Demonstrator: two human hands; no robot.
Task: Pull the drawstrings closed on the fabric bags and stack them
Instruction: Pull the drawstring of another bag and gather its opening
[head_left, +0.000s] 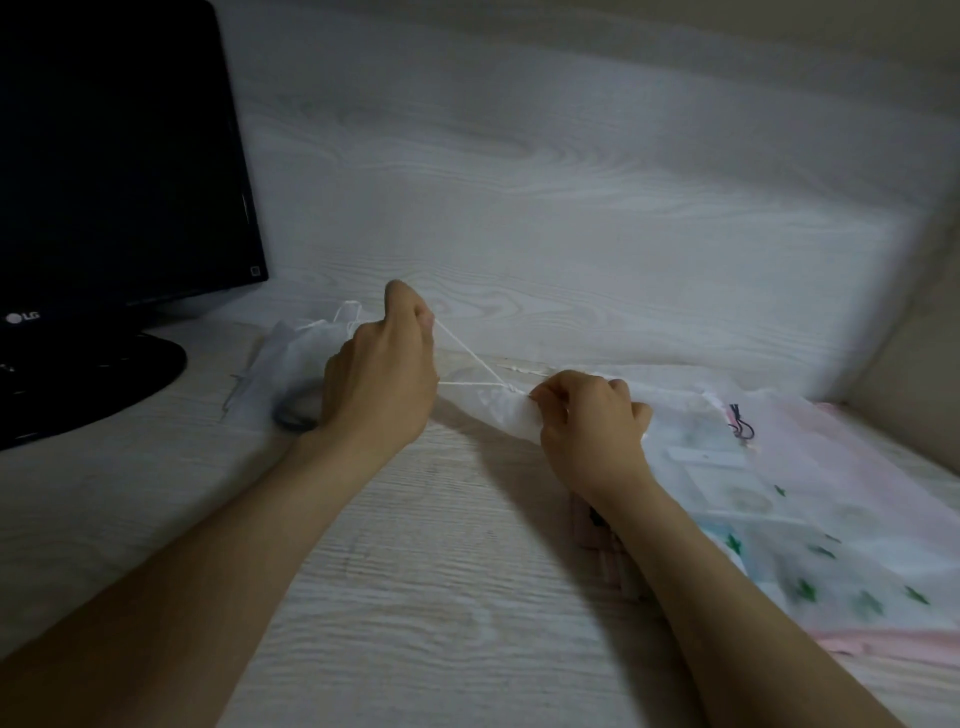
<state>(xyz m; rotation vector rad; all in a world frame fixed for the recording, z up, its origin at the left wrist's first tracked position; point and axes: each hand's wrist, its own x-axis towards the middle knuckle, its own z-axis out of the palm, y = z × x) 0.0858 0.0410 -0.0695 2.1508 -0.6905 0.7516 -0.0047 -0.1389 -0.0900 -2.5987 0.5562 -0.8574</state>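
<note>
A white translucent fabric bag (696, 441) lies on the wooden desk at the right, its gathered mouth pointing left. My right hand (592, 415) grips that bunched mouth. My left hand (379, 374) pinches the bag's white drawstring (470, 358), which runs taut in two strands from the mouth up to my fingers. A second white bag (291, 358) with a loose cord sits behind my left hand, partly hidden. Under the held bag lie a pink bag (852, 457) and one printed with green shapes (831, 571).
A black monitor (114, 156) on its round base (104, 379) stands at the left. A pale wood-grain wall panel (571, 182) rises behind the desk (415, 597). A small dark cord end (740, 423) lies on the pile at the right.
</note>
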